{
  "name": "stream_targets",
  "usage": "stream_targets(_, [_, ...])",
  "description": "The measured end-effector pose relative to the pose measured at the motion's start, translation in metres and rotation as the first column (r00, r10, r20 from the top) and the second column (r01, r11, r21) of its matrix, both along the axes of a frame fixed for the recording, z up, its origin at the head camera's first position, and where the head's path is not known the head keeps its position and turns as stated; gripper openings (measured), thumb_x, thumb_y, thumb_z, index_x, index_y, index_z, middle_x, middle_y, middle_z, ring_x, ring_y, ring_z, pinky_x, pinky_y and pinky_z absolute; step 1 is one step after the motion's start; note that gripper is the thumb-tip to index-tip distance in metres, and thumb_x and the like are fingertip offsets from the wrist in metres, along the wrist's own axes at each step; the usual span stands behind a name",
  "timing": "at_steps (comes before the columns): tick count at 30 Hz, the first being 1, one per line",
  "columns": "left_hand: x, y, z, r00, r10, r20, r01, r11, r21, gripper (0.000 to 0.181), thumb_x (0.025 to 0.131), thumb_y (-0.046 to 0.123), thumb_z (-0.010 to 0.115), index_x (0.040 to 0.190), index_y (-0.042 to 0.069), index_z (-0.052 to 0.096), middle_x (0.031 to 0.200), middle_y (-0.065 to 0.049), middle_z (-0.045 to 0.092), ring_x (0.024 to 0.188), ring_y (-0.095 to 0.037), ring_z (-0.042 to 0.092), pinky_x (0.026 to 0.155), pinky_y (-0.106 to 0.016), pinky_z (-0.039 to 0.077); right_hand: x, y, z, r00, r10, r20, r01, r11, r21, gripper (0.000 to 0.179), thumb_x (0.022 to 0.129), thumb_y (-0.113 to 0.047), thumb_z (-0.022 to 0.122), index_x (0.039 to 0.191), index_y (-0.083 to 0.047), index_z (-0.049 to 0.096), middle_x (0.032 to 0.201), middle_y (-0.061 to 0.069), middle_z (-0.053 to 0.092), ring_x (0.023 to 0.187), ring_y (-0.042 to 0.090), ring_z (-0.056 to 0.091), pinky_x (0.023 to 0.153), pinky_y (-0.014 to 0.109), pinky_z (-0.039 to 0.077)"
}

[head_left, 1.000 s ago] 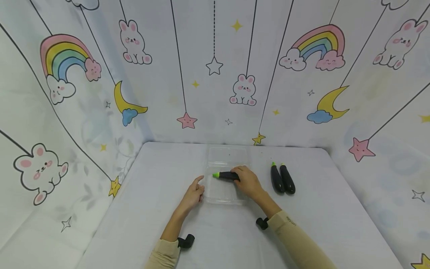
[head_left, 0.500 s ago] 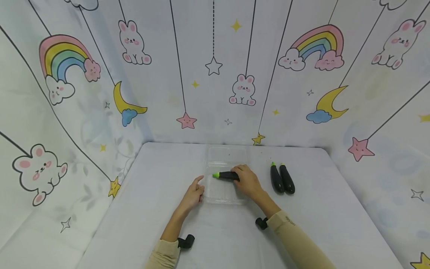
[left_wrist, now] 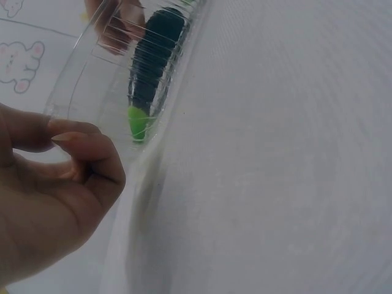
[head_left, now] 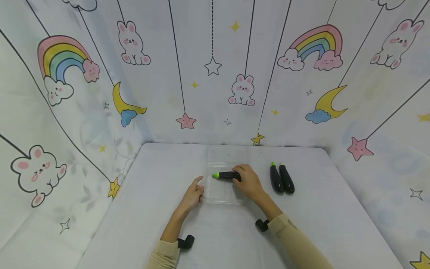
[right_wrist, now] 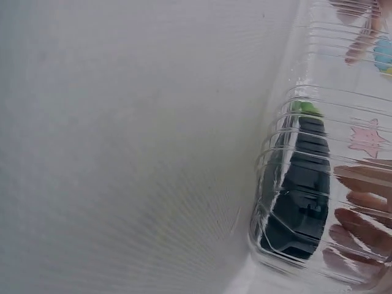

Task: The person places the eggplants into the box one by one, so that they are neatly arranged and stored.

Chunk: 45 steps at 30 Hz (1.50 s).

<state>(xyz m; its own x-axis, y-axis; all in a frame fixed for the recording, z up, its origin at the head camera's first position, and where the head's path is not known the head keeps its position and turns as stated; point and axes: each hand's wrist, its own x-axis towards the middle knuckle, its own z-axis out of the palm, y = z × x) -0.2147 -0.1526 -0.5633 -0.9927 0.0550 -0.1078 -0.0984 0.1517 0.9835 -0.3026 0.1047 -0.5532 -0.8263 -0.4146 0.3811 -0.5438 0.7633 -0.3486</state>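
Green-tipped eggplant (head_left: 226, 175) lay inside a clear box (head_left: 221, 198), right hand (head_left: 249, 182) was over its thick end, fingers loose and unclamped, left hand (head_left: 192, 194) touched the box's left edge, whether pinching could not be told, two other eggplants (head_left: 276, 180) lay to the right on the white table (head_left: 221, 235).

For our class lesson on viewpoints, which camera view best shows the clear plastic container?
The head view: it shows the clear container whole from above, except where the right hand and eggplant cover it. Both wrist views show only part of its ridged side, close up.
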Motion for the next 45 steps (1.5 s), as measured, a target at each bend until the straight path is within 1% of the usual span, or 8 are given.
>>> stream_targets(4, [0.0, -0.001, 0.0, 1.0, 0.006, 0.006, -0.006, 1.0, 0.007, 0.054, 0.11, 0.006, 0.044, 0.162, 0.002, 0.03, 0.085, -0.009, 0.05, 0.066, -0.014, 0.048, 0.057, -0.025, 0.042, 0.004, 0.001, 0.002, 0.999, -0.033, 0.017, 0.034, 0.999, -0.043, 0.042, 0.092, -0.022, 0.082, 0.13, -0.01, 0.07, 0.132, 0.009, 0.066, 0.127, 0.028, 0.058, 0.105, 0.045, 0.051])
stream_targets(10, [0.0, 0.001, -0.001, 1.0, 0.014, 0.001, -0.014, 1.0, -0.006, 0.054, 0.11, 0.007, 0.045, 0.161, -0.001, 0.029, 0.084, -0.01, 0.05, 0.066, -0.015, 0.046, 0.057, -0.025, 0.041, 0.007, 0.003, 0.004, 0.998, -0.059, -0.012, 0.058, 0.993, -0.099, 0.042, 0.093, -0.023, 0.081, 0.132, -0.01, 0.07, 0.132, 0.01, 0.066, 0.126, 0.03, 0.06, 0.104, 0.047, 0.051])
stream_targets(13, [0.002, 0.003, 0.003, 1.0, 0.025, 0.0, -0.025, 1.0, -0.009, 0.054, 0.11, 0.005, 0.044, 0.161, -0.002, 0.028, 0.084, -0.011, 0.05, 0.066, -0.015, 0.045, 0.058, -0.025, 0.04, 0.008, 0.006, 0.007, 0.997, -0.071, -0.019, 0.068, 0.99, -0.127, 0.04, 0.094, -0.023, 0.081, 0.13, -0.011, 0.07, 0.131, 0.009, 0.067, 0.125, 0.029, 0.06, 0.104, 0.047, 0.052])
stream_targets(17, [0.002, 0.001, 0.004, 1.0, 0.01, 0.002, -0.01, 1.0, 0.001, 0.054, 0.11, 0.005, 0.043, 0.162, 0.0, 0.028, 0.084, -0.009, 0.049, 0.066, -0.015, 0.046, 0.058, -0.024, 0.041, 0.008, 0.011, 0.011, 0.996, -0.089, -0.028, 0.083, 0.982, -0.167, 0.038, 0.094, -0.024, 0.08, 0.129, -0.011, 0.071, 0.128, 0.009, 0.068, 0.123, 0.028, 0.061, 0.102, 0.047, 0.052])
stream_targets(21, [0.0, -0.001, -0.001, 1.0, -0.01, -0.002, 0.01, 1.0, 0.003, 0.054, 0.11, 0.007, 0.043, 0.162, 0.002, 0.028, 0.083, -0.005, 0.049, 0.066, -0.014, 0.047, 0.058, -0.024, 0.042, 0.009, 0.016, 0.014, 0.993, -0.104, -0.049, 0.091, 0.971, -0.219, 0.037, 0.094, -0.022, 0.08, 0.127, -0.009, 0.072, 0.127, 0.01, 0.068, 0.121, 0.03, 0.061, 0.101, 0.048, 0.052])
stream_targets(28, [0.0, -0.001, -0.001, 1.0, -0.014, -0.003, 0.014, 1.0, -0.002, 0.054, 0.11, 0.008, 0.043, 0.162, 0.001, 0.028, 0.081, -0.002, 0.047, 0.066, -0.014, 0.046, 0.058, -0.025, 0.041, 0.009, 0.024, 0.014, 0.983, -0.164, -0.085, 0.132, 0.946, -0.297, 0.033, 0.093, -0.018, 0.079, 0.124, -0.008, 0.073, 0.125, 0.013, 0.07, 0.121, 0.033, 0.062, 0.104, 0.049, 0.049])
stream_targets(36, [0.001, -0.001, 0.001, 1.0, -0.016, -0.004, 0.016, 1.0, -0.001, 0.054, 0.11, 0.007, 0.043, 0.161, 0.0, 0.028, 0.08, -0.002, 0.047, 0.066, -0.013, 0.046, 0.058, -0.025, 0.041, 0.009, 0.037, 0.017, 0.967, -0.23, -0.106, 0.171, 0.903, -0.395, 0.027, 0.091, -0.012, 0.08, 0.117, -0.006, 0.075, 0.119, 0.014, 0.072, 0.117, 0.036, 0.065, 0.101, 0.053, 0.051])
stream_targets(45, [0.0, 0.0, -0.002, 1.0, -0.008, -0.006, 0.008, 1.0, -0.011, 0.053, 0.11, 0.006, 0.043, 0.161, 0.001, 0.029, 0.08, -0.001, 0.047, 0.066, -0.013, 0.047, 0.058, -0.024, 0.041, 0.007, 0.058, 0.018, 0.939, -0.323, -0.121, 0.232, 0.852, -0.47, 0.026, 0.088, -0.007, 0.082, 0.112, -0.001, 0.077, 0.115, 0.018, 0.074, 0.115, 0.04, 0.066, 0.1, 0.055, 0.05])
